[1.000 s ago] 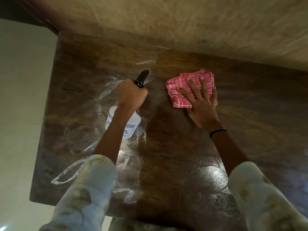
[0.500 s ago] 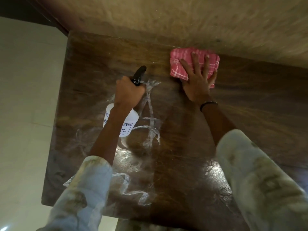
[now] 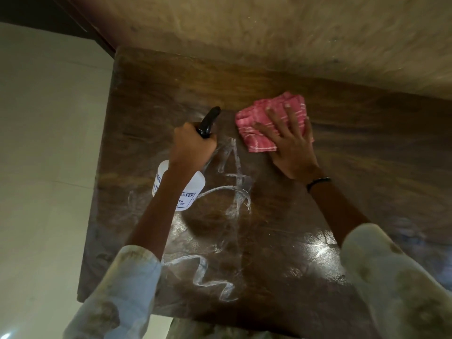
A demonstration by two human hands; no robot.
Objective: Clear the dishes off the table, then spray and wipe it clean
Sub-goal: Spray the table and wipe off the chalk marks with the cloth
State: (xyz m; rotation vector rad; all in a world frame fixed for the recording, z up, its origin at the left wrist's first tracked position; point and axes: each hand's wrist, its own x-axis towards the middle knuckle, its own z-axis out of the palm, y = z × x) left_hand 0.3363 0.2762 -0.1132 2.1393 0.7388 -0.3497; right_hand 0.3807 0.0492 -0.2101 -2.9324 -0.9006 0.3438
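Observation:
A dark wooden table (image 3: 367, 172) fills the view, streaked with wet spray marks near its middle and front. My left hand (image 3: 190, 145) grips the black trigger head of a white spray bottle (image 3: 193, 189), held just above the table's left half. My right hand (image 3: 291, 145) presses flat, fingers spread, on a folded pink checked cloth (image 3: 254, 118) near the table's far edge. No dishes are in view.
A rough beige wall (image 3: 293, 40) runs right behind the table's far edge. Pale floor tiles (image 3: 44, 167) lie past the table's left edge. The near edge sits close to my body.
My right hand has drawn the cloth back from the far edge toward me and slightly right. The left hand with the bottle has stayed about where it was.

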